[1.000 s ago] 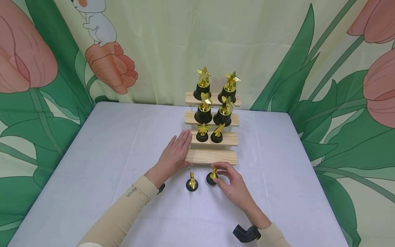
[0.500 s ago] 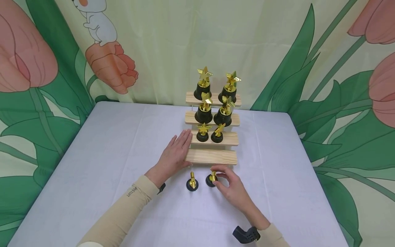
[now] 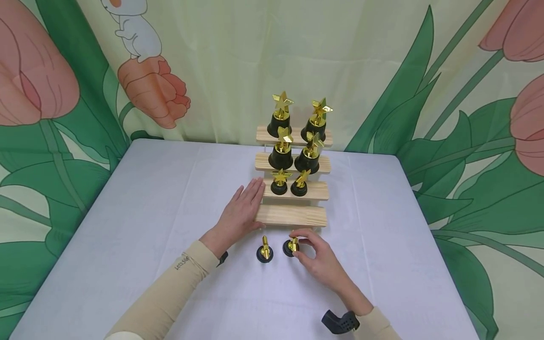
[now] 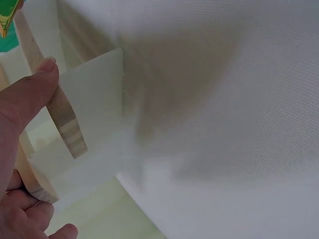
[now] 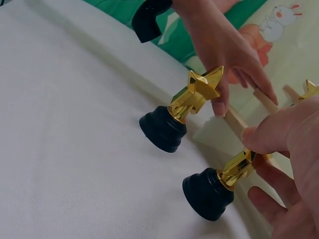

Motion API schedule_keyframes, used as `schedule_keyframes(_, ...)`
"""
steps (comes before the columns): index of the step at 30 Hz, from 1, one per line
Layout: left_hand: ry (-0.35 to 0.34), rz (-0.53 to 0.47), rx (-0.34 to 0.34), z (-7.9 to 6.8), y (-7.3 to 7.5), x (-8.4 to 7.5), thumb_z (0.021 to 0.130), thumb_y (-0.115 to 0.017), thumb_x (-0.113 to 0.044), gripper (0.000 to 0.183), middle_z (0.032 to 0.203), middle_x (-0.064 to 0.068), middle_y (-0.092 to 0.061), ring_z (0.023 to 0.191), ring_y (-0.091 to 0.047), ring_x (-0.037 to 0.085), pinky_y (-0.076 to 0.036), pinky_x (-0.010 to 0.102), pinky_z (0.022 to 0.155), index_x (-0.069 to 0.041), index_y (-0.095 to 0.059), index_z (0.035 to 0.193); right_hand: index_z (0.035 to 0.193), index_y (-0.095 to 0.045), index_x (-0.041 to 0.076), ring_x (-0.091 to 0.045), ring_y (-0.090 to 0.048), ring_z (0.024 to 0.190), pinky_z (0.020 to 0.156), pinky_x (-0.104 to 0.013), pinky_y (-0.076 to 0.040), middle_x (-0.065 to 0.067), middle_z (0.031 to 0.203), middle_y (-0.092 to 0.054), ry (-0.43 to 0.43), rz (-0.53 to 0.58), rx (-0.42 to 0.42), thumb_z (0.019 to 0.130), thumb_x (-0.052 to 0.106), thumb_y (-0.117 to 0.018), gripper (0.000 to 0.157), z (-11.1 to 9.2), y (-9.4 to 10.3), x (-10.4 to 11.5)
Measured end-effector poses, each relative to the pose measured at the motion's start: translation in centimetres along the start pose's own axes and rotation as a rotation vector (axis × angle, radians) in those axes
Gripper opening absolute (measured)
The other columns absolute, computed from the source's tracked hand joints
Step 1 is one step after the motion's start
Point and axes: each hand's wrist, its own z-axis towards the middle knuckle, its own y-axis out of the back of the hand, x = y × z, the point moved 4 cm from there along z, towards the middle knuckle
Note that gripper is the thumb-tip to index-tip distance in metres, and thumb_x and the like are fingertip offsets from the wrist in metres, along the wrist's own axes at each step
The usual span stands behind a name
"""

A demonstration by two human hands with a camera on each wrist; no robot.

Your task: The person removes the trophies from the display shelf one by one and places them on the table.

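Observation:
My right hand (image 3: 319,259) pinches the gold star top of a small black-based trophy (image 3: 289,249) between thumb and fingers, just in front of the stepped wooden display stand (image 3: 289,216). In the right wrist view this trophy (image 5: 208,194) has its black base low over the cloth. A matching small trophy (image 3: 265,254) stands to its left. My left hand (image 3: 239,211) rests along the stand's left side, fingers extended. In the left wrist view the thumb (image 4: 37,87) presses a board end and the other fingers touch another board.
Two small star trophies (image 3: 279,187) stand on the stand's second step up. Several larger ones (image 3: 280,158) fill the upper two steps. White cloth covers the table (image 3: 170,189). A printed curtain (image 3: 221,71) hangs behind.
My right hand has moved slightly toward me and left with the small trophy, mostly in the first half second. The left hand and the stand stay in place.

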Motion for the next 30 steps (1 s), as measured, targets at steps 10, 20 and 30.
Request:
schedule_keyframes(10, -0.007, 0.001, -0.005, 0.2, 0.1, -0.1, 0.061, -0.076, -0.049, 0.115, 0.152, 0.011, -0.009, 0.139, -0.011, 0.024, -0.017, 0.044, 0.112, -0.002, -0.012, 0.144, 0.118, -0.053, 0.013, -0.019, -0.05, 0.11, 0.096, -0.037, -0.042, -0.004, 0.117, -0.056, -0.008, -0.085, -0.027, 0.078, 0.005, -0.067, 0.043, 0.4, 0.9, 1.0)
schedule_keyframes(20, 0.003, 0.014, 0.011, 0.1, 0.0, -0.1, 0.061, -0.075, -0.051, 0.115, 0.151, 0.011, -0.01, 0.139, -0.011, 0.024, -0.017, 0.044, 0.112, -0.003, -0.011, 0.144, 0.116, -0.053, 0.004, -0.02, -0.049, 0.112, 0.097, -0.044, -0.041, -0.008, 0.117, -0.054, 0.003, -0.04, -0.082, 0.077, -0.003, -0.064, 0.041, 1.2, 2.6, 3.5)
schedule_keyframes(30, 0.003, 0.014, 0.011, 0.1, 0.0, -0.1, 0.061, -0.075, -0.051, 0.115, 0.151, 0.011, -0.01, 0.139, -0.01, 0.024, -0.016, 0.044, 0.112, -0.003, -0.011, 0.144, 0.116, -0.054, 0.016, -0.012, -0.048, 0.113, 0.095, -0.035, -0.044, 0.004, 0.116, -0.054, 0.062, 0.017, -0.172, 0.079, 0.005, -0.065, 0.04, 2.6, 3.8, 1.5)
